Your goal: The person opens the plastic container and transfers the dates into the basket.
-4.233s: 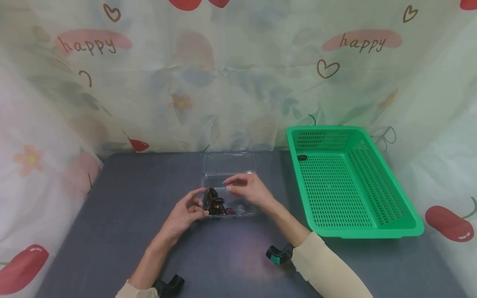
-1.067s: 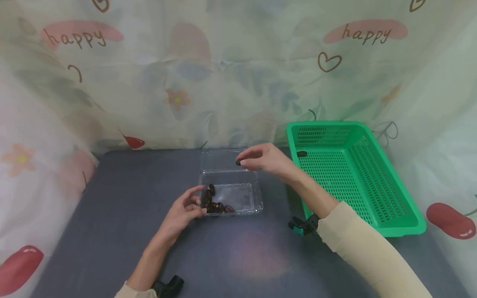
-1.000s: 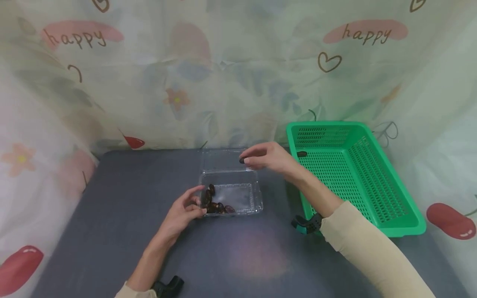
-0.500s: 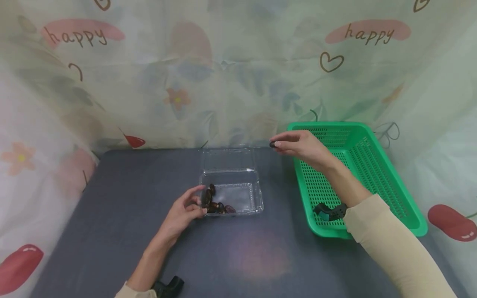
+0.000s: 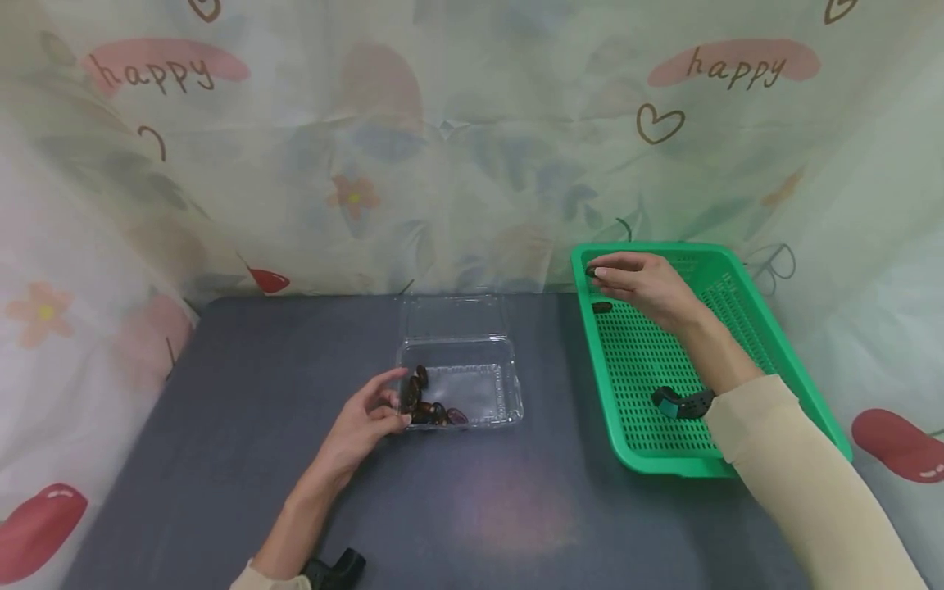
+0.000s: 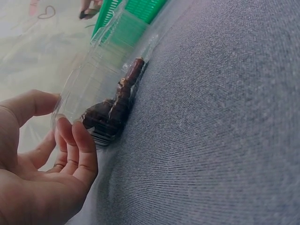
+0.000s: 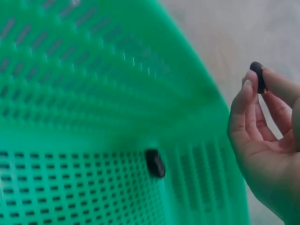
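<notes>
My left hand grips the left side of a clear plastic box, its lid folded back. Several dark brown date-like fruits lie in the box's left part and along its front edge. In the left wrist view, fingers and thumb of my left hand touch the box wall beside the fruits. My right hand pinches one dark fruit above the back left corner of a green basket. The right wrist view shows this fruit between thumb and fingers of my right hand.
Another dark fruit lies inside the basket near its left wall, also visible in the right wrist view. The basket stands on the right of the grey table, and a printed curtain hangs behind.
From above the box, my right hand has moved right with the pinched fruit to over the basket's back left corner. My left hand has stayed at the box.
</notes>
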A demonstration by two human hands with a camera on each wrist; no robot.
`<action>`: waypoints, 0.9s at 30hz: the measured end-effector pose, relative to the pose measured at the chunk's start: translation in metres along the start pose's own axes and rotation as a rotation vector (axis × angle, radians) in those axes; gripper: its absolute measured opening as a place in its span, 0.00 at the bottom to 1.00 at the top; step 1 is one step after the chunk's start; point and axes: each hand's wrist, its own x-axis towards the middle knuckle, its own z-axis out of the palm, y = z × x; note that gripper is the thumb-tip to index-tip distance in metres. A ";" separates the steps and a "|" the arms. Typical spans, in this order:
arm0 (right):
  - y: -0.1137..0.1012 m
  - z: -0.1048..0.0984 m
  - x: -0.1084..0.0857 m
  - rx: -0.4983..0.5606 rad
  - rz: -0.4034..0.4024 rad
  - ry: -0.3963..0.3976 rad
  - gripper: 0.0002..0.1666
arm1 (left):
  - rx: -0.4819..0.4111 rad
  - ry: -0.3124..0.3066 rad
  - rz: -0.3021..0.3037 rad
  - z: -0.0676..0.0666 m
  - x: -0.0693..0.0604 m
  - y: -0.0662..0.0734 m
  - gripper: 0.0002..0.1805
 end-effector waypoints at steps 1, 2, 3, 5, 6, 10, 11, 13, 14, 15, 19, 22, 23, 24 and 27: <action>0.002 -0.005 0.001 0.019 0.006 0.008 0.27 | -0.004 -0.002 0.002 0.000 0.000 0.000 0.38; 0.004 -0.010 0.001 0.042 0.013 0.020 0.26 | -0.006 -0.002 0.004 0.000 0.000 0.001 0.38; 0.007 -0.015 0.001 0.056 0.019 0.030 0.26 | -0.009 -0.004 0.005 0.000 0.000 0.000 0.38; 0.012 -0.026 0.002 0.086 0.026 0.044 0.25 | -0.011 -0.008 0.006 0.000 0.000 0.000 0.38; 0.015 -0.030 0.001 0.098 0.029 0.051 0.25 | -0.010 -0.010 0.008 0.000 0.000 -0.001 0.38; 0.024 -0.043 0.001 0.115 0.031 0.054 0.26 | -0.006 -0.011 0.011 -0.001 0.000 -0.002 0.38; 0.026 -0.045 0.001 0.121 0.030 0.055 0.26 | -0.007 -0.008 0.013 -0.001 0.000 -0.001 0.38; 0.030 -0.049 0.001 0.126 0.031 0.057 0.27 | -0.008 -0.005 0.015 -0.001 -0.001 -0.001 0.38; 0.032 -0.051 0.002 0.128 0.034 0.061 0.28 | -0.008 -0.004 0.014 -0.001 -0.001 -0.001 0.38; 0.034 -0.052 0.001 0.129 0.036 0.067 0.28 | -0.008 -0.003 0.012 -0.001 -0.001 -0.001 0.38; 0.041 -0.058 0.002 0.106 0.042 0.095 0.29 | -0.008 -0.002 0.008 -0.001 -0.001 0.001 0.38; 0.046 -0.061 0.002 0.068 0.046 0.111 0.31 | -0.010 0.003 0.012 -0.001 0.000 0.001 0.38; 0.048 -0.063 0.002 0.051 0.049 0.114 0.32 | -0.013 0.006 0.012 -0.001 0.000 0.001 0.38; 0.050 -0.064 0.002 0.033 0.054 0.116 0.32 | -0.017 0.007 0.012 -0.001 0.000 0.001 0.38; 0.059 -0.068 0.003 -0.003 0.083 0.121 0.32 | -0.014 0.010 0.004 -0.001 -0.001 0.000 0.38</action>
